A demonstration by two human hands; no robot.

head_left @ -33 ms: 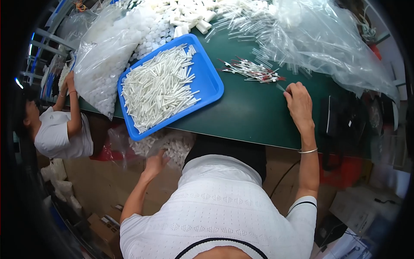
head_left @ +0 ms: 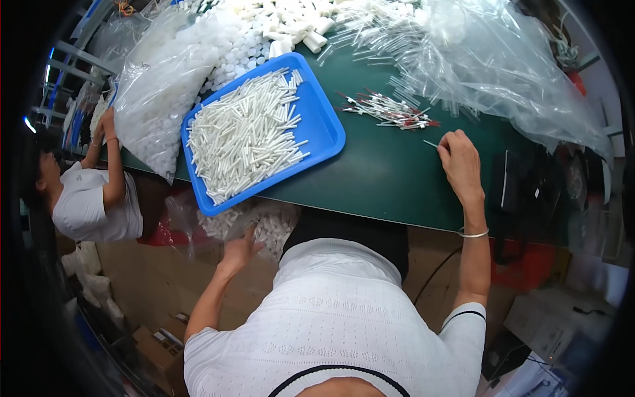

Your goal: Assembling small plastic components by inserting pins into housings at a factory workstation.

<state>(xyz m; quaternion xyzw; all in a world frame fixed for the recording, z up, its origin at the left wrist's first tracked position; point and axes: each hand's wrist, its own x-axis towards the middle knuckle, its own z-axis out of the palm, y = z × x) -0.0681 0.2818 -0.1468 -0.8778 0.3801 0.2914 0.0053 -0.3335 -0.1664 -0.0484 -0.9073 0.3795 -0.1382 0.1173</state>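
My right hand (head_left: pixel 460 162) is over the right part of the green tabletop, its fingers pinched on one end of a thin pale tube (head_left: pixel 431 143). The tube points left, just below a loose pile of thin white-and-red sticks (head_left: pixel 393 111). Below the table's front edge, my left hand (head_left: pixel 241 253) is by a plastic bag of small white pieces (head_left: pixel 271 231). Its fingers are apart, and I see nothing in them. Between and beyond my hands, a blue tray (head_left: pixel 324 135) holds many short white rods (head_left: pixel 245 132), tilted across the table edge.
Clear plastic tubes (head_left: pixel 370 33) spread at the far side beside a large clear bag (head_left: pixel 503 73). White round caps (head_left: pixel 241 49) and thicker white cylinders (head_left: pixel 291 33) lie behind the tray. Another full bag (head_left: pixel 155 92) stands left, near a co-worker (head_left: pixel 99 198). A black object (head_left: pixel 522 182) is at right.
The tube in my right hand has tipped and now shows sharper, its free end slightly lower. My left hand has shifted only a little.
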